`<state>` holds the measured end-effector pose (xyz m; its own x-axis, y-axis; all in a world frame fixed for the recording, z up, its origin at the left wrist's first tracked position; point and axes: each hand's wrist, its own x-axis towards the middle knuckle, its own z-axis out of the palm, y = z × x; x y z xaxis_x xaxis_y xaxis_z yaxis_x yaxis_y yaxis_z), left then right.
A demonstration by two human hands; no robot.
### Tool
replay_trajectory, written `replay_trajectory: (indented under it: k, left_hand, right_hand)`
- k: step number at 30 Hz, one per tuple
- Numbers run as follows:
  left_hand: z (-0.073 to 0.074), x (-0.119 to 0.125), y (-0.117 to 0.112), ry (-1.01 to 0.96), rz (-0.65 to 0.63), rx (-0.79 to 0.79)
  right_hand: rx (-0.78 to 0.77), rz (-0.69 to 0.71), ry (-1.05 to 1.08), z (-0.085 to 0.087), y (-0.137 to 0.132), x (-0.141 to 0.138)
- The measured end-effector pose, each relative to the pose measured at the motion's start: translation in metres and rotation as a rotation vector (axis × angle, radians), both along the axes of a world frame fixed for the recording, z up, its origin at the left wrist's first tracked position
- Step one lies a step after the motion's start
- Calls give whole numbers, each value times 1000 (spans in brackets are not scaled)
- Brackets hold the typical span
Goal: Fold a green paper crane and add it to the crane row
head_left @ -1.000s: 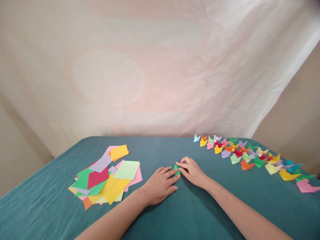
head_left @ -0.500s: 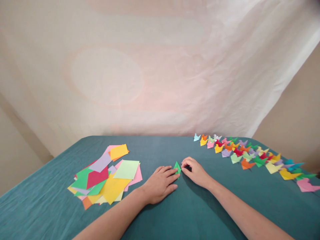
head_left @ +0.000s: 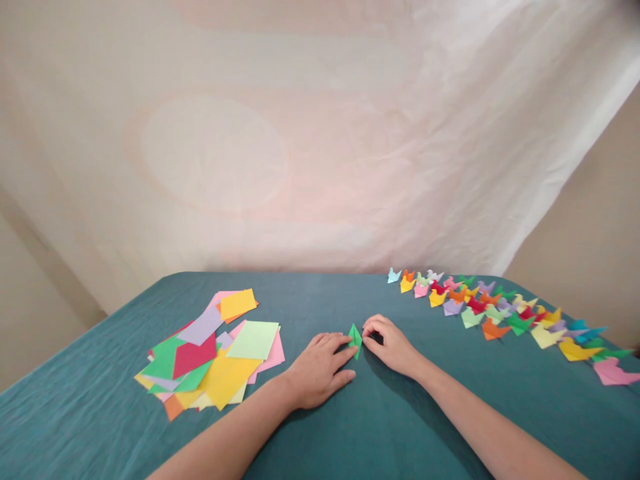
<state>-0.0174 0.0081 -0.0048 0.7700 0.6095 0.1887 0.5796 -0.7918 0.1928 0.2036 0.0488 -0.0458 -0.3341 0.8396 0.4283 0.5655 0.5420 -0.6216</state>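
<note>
Two bare hands at a green paper. The green paper [head_left: 355, 334], a slim folded diamond with a crease along its length, lies flat on the surface [head_left: 320, 440], between the two hands and slightly right of the middle of the scene, one point toward the far side and the other toward the near side. The left hand [head_left: 320, 370] rests palm down to its left, fingers released and loosely spread; the leading fingertips lie over the paper's left part, and the thumb rests on the near side, apart from it. The right hand [head_left: 390, 343] is at the paper's right edge, with thumb and forefinger curled into a loop; whether the tips grasp the edge or merely adjoin it, one cannot tell.

Left: a loose pile [head_left: 231, 383] of flat colored sheets, overlapping at various angles. A pale green sheet [head_left: 253, 340] lies on its right side over a pink sheet [head_left: 275, 352]; a red sheet [head_left: 193, 355] lies farther left, and an orange-yellow sheet [head_left: 239, 305] at the far end. Right: folded birds [head_left: 495, 329] in slanting rows, running from a pale blue bird [head_left: 394, 275] at the far end to a pink bird [head_left: 611, 373] at the near right. Far side: a pale, creased backdrop [head_left: 325, 147].
</note>
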Motion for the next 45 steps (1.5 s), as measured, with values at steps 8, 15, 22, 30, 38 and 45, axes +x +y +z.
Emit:
replay_trajectory:
  k: [8, 15, 22, 30, 38, 45]
  left_hand:
    - [0, 0, 1, -7, 6, -16]
    - [-2, 0, 1, -6, 9, -11]
    - [-1, 0, 1, -8, -4, 10]
    - [-4, -1, 3, -13, -11, 18]
    - [-2, -1, 1, -14, -8, 9]
    - [0, -1, 3, -16, -27, 6]
  right_hand:
    - [-4, 7, 10, 1, -2, 0]
    - [-15, 9, 15, 2, -2, 0]
    - [-22, 3, 20, 3, -2, 0]
    - [-22, 1, 22, 0, -1, 0]
    - [-30, -6, 15, 2, -2, 0]
    - [-34, -8, 15, 4, -2, 0]
